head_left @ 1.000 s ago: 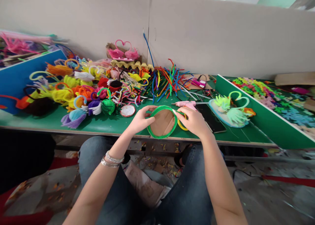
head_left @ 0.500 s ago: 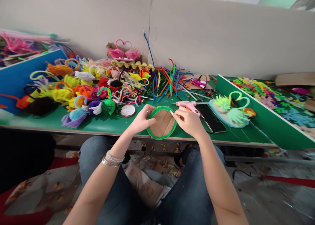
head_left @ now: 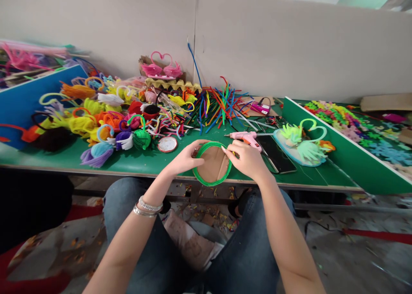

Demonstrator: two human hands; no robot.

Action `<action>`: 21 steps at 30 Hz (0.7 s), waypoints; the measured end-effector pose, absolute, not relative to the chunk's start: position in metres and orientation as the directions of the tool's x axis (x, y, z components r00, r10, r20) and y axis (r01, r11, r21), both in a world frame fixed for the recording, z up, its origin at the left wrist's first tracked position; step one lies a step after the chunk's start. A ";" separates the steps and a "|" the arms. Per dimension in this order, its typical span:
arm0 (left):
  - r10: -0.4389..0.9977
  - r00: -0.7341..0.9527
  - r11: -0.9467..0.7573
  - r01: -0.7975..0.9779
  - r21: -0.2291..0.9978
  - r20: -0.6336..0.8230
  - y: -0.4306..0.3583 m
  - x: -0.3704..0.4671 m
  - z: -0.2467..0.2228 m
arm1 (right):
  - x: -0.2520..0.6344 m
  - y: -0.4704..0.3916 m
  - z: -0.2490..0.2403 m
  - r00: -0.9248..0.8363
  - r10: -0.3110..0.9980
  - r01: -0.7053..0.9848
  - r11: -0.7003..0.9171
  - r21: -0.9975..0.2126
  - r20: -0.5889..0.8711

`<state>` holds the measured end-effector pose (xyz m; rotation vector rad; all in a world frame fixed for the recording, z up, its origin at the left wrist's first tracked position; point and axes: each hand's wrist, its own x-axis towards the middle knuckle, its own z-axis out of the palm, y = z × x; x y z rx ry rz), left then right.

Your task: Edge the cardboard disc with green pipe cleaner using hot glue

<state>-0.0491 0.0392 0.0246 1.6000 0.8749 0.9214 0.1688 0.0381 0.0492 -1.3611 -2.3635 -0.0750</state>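
Note:
Between my hands is a round cardboard disc [head_left: 212,164] with a fuzzy green pipe-cleaner rim. My left hand [head_left: 186,159] grips its left edge, thumb over the cardboard and fingers at the far side. At the upper right of the rim, my right hand [head_left: 246,159] pinches the green edge between thumb and finger. A pink glue gun [head_left: 246,137] lies just beyond my right hand, beside a dark phone [head_left: 277,154]. Left of the disc is a small white round piece with a red rim [head_left: 168,144].
Many pipe-cleaner swans [head_left: 93,122] crowd the left of the green table [head_left: 151,163]. Loose pipe cleaners [head_left: 222,103] lie at the back. A pair of pale green swans [head_left: 307,146] stands right, by a green divider [head_left: 341,143]. A blue board [head_left: 38,103] stands at left.
The disc has shifted slightly toward me, its near edge now a little lower. Both hands keep their hold on the rim, with small finger movements.

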 end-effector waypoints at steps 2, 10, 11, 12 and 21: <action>0.894 0.434 -0.177 0.114 0.977 0.111 0.040 -0.049 0.022 | 0.168 0.038 0.049 -0.458 0.809 0.829 0.539 -0.152 0.368; 0.911 0.399 -0.147 0.089 0.985 0.100 0.041 -0.042 0.014 | 0.163 0.036 0.049 -0.481 0.806 0.849 0.527 -0.047 0.344; 0.910 0.401 -0.153 0.091 0.984 0.104 0.041 -0.042 0.013 | 0.163 0.035 0.050 -0.483 0.807 0.849 0.526 -0.043 0.339; 0.908 0.405 -0.161 0.095 0.982 0.110 0.042 -0.042 0.012 | 0.162 0.035 0.050 -0.484 0.809 0.850 0.525 -0.041 0.333; 0.904 0.408 -0.208 0.156 0.966 0.129 0.042 -0.043 0.019 | 0.161 0.034 0.051 -0.484 0.812 0.860 0.510 0.006 0.327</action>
